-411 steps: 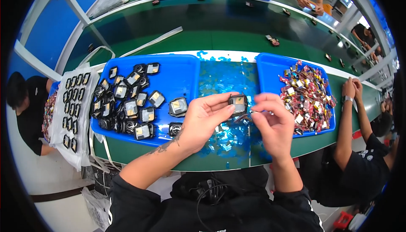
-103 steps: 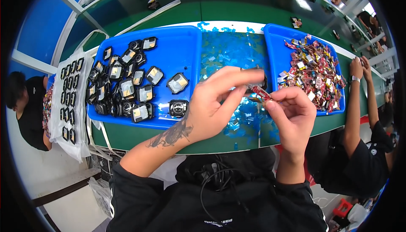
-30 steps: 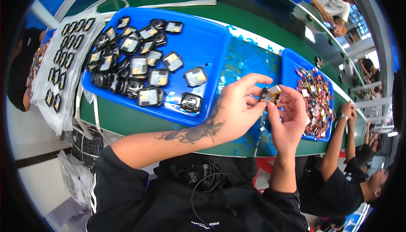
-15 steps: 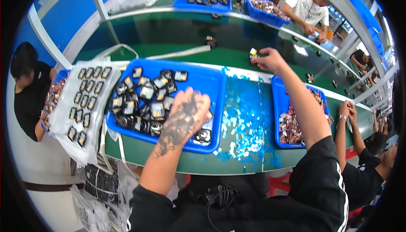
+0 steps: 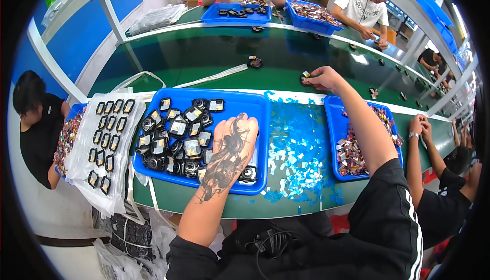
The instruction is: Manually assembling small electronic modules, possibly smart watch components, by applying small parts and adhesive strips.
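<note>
Reaching far across the worktop, the right hand (image 5: 321, 78) pinches a small part (image 5: 306, 75) on the green belt (image 5: 204, 55); the left hand (image 5: 232, 144) rests, fingers spread, in the blue tray (image 5: 258, 106) at the near edge.

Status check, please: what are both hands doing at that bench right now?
Left hand down in the blue plastic tray of small black square parts. Right hand stretched out, pinching a small black part over the green conveyor belt. Nothing blocking either.
</note>
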Motion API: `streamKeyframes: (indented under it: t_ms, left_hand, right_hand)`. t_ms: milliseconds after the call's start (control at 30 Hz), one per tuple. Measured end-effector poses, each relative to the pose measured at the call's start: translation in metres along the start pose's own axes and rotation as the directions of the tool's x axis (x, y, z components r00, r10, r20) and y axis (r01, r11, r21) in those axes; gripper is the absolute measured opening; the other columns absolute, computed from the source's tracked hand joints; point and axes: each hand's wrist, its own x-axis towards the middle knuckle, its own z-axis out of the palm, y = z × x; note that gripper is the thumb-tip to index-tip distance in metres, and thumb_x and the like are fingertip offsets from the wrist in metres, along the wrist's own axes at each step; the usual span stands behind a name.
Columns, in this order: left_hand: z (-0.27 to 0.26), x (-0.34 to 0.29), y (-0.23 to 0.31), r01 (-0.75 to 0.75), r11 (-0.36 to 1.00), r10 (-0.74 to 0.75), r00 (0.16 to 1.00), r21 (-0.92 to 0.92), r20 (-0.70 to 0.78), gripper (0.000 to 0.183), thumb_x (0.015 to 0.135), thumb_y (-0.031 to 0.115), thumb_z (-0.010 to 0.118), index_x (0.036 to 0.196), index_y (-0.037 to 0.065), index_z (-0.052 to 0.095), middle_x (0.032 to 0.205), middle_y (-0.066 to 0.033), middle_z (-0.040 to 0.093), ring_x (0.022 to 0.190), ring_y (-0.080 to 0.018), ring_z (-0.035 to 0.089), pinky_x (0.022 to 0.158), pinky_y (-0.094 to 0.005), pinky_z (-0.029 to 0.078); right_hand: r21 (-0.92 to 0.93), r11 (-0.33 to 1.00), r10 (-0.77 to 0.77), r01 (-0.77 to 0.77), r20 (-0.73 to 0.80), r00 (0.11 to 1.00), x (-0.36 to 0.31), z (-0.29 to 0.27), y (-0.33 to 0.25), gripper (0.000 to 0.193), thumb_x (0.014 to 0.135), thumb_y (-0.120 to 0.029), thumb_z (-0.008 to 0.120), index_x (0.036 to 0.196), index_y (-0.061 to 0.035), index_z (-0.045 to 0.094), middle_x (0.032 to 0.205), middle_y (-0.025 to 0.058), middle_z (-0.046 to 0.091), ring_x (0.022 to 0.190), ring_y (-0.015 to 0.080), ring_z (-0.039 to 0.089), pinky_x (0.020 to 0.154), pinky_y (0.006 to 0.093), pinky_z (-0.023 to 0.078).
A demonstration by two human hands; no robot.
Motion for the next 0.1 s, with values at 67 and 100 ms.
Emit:
streamKeyframes:
  t_ms: [67, 100]
  left_hand:
    - [-0.004, 0.012, 0.005, 0.045, 0.998, -0.043, 0.998, -0.032, 0.052, 0.019, 0.08, 0.014, 0.069, 0.092, 0.004, 0.057, 0.085, -0.0154, 0.062, 0.084, -0.0345, 0.063, 0.073, -0.0449, 0.05]
    - [-0.009, 0.018, 0.009, 0.102, 0.993, -0.094, 0.989, -0.061, 0.115, 0.02, 0.08, 0.014, 0.069, 0.092, 0.004, 0.057, 0.085, -0.0154, 0.062, 0.083, -0.0348, 0.063, 0.074, -0.0451, 0.05]
  right_hand:
    - [0.068, 0.997, 0.032, -0.031, -0.009, 0.999, 0.002, -0.006, 0.004, 0.036, 0.084, -0.018, 0.075, 0.114, -0.0047, 0.059, 0.088, 0.005, 0.066, 0.081, 0.0128, 0.064, 0.074, 0.0285, 0.055]
    - [0.014, 1.0, -0.002, 0.003, -0.047, 0.999, 0.002, -0.009, 0.007, 0.039, 0.084, -0.022, 0.076, 0.115, -0.0048, 0.059, 0.094, 0.0062, 0.066, 0.084, 0.0141, 0.065, 0.077, 0.0309, 0.056]
